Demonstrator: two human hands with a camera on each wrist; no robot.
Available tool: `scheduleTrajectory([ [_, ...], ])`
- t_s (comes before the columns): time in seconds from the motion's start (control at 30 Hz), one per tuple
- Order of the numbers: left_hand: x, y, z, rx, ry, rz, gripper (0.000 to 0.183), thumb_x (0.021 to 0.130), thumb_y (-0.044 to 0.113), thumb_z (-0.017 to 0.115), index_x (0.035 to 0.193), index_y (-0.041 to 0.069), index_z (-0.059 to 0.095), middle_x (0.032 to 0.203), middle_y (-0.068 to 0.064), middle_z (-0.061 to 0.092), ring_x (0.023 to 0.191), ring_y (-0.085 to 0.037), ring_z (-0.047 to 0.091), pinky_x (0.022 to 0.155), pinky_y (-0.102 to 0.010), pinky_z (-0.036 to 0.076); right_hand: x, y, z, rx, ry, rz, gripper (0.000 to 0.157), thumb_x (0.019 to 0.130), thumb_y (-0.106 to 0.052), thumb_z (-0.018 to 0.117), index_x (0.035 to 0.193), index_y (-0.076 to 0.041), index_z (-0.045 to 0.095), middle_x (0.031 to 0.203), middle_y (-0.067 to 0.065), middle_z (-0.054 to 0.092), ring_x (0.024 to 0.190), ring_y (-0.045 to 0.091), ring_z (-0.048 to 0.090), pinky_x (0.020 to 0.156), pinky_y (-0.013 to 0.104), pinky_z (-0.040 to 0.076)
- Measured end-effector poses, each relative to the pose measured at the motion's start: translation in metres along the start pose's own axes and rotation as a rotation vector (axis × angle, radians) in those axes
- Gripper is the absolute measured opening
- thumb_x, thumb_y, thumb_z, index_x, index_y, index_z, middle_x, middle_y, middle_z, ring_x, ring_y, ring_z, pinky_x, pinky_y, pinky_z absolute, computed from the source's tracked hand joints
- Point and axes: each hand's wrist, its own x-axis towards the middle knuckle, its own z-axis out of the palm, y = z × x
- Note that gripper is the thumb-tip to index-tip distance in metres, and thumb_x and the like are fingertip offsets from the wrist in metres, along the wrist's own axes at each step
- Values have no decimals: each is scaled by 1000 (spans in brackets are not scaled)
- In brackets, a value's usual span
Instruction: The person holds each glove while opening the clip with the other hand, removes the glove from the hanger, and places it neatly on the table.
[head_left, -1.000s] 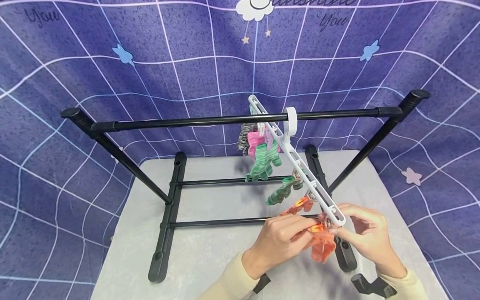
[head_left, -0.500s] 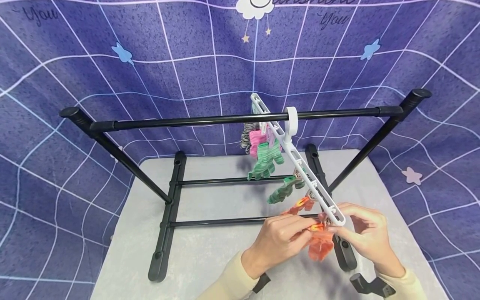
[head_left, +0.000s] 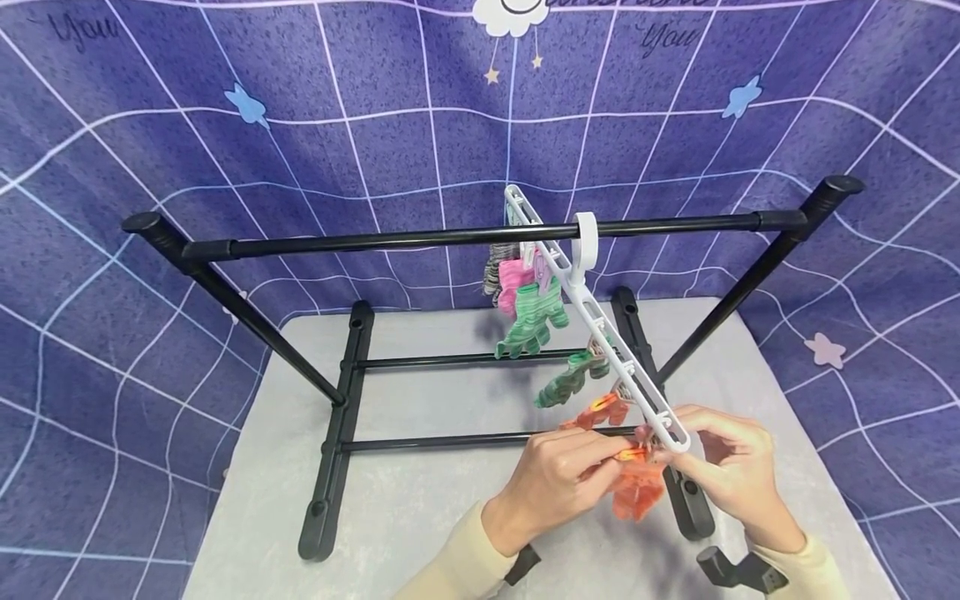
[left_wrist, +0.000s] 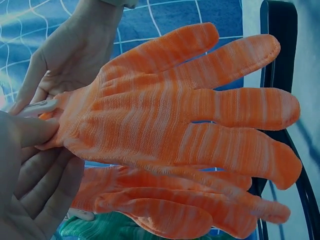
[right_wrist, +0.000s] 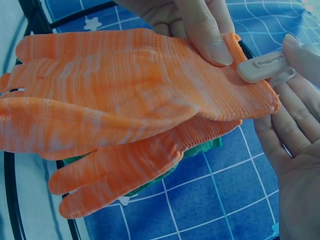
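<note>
Below the near end of the white hanger (head_left: 618, 364), the left hand (head_left: 555, 479) pinched the orange glove (left_wrist: 145, 110) by its cuff, while the right hand (head_left: 733, 467) pinched a peg (right_wrist: 262, 67) overlapping the cuff's edge. Clipping well probably called for a flat cuff, seated deep before either hand let go.

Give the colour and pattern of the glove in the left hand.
Knit glove: orange with pale streaks, clearest in the left wrist view.

Hanger (head_left: 577, 288) on a crossbar (head_left: 405, 240), right of its middle, gloves (head_left: 534, 315) below, rack (head_left: 336, 450) on table (head_left: 435, 400), cloth (head_left: 375, 158) behind
</note>
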Motion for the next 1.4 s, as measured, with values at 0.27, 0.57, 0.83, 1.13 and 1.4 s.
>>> scheduleTrajectory([
  [0.27,-1,-1,1,-21,-7,0,19,88,9,81,105,17,84,91,11,78,85,2,73,81,-11,55,-1,-1,0,-4,9,15,17,81,28,75,96,22,69,101,27,77,97,28,77,86,26,62],
  [0.57,-3,-3,2,-2,-18,3,15,89,10,82,103,17,84,89,11,77,84,2,73,81,-11,56,0,0,-1,5,1,5,17,83,25,76,97,23,68,103,28,77,98,28,78,93,29,61],
  [0.83,-7,-4,2,1,-25,-11,16,89,11,83,104,18,84,90,12,78,84,4,72,82,-10,55,3,2,-2,8,-5,-17,17,81,26,77,95,24,68,101,27,77,97,29,77,94,29,60],
  [1.13,-17,-6,3,-9,-25,-38,21,90,10,81,108,19,84,96,12,80,84,6,71,78,-10,55,0,2,-1,-9,-4,1,21,79,25,80,95,23,68,100,27,77,96,27,77,92,28,61],
  [1.4,-27,-5,1,-62,-31,-71,22,89,8,83,109,17,83,93,11,78,75,3,66,69,-8,50,-3,1,-4,-19,-12,27,23,79,26,79,99,22,68,101,26,77,97,28,78,94,29,61],
])
